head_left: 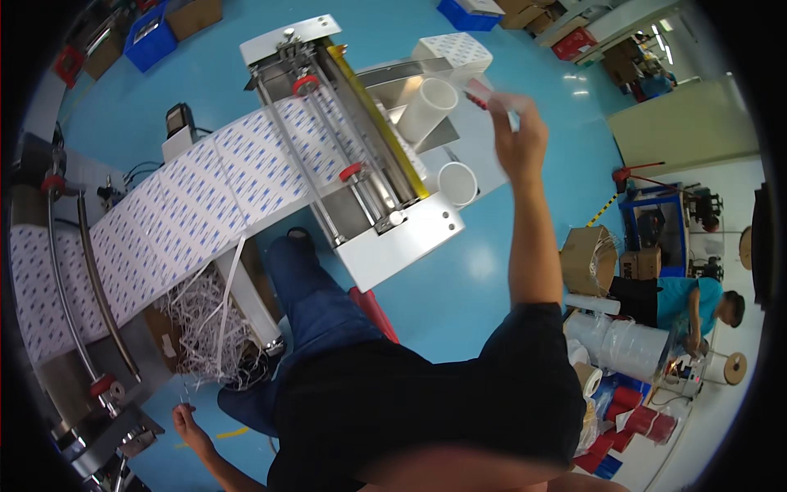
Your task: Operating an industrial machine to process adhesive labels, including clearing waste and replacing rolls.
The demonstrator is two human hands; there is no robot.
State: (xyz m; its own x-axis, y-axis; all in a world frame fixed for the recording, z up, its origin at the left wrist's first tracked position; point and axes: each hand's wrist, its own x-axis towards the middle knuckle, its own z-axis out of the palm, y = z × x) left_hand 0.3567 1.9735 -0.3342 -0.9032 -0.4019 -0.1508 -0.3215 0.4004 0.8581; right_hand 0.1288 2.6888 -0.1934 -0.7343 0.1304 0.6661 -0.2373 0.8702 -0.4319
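Observation:
My right hand [516, 131] is raised over the far end of a white cutting machine [393, 246]. Its fingers are closed on a small blurred pale thing with a red end [485, 94]. Just left of the hand, a white tube [430, 111] lies on the machine's metal tray [402, 78], and a second white tube [457, 182] stands nearer me. A wide web of white sheet with blue print [188, 205] runs under the rollers. My left hand [188, 425] hangs low beside my leg, above the blue floor; whether it holds anything is unclear.
A stack of printed sheets [455, 51] sits beyond the tray. Shredded white trim [205, 328] piles under the web. Blue bins [147, 37] stand at the back left. At the right are cardboard boxes [586, 258], wrapped rolls [627, 344] and a person in a teal shirt [697, 303].

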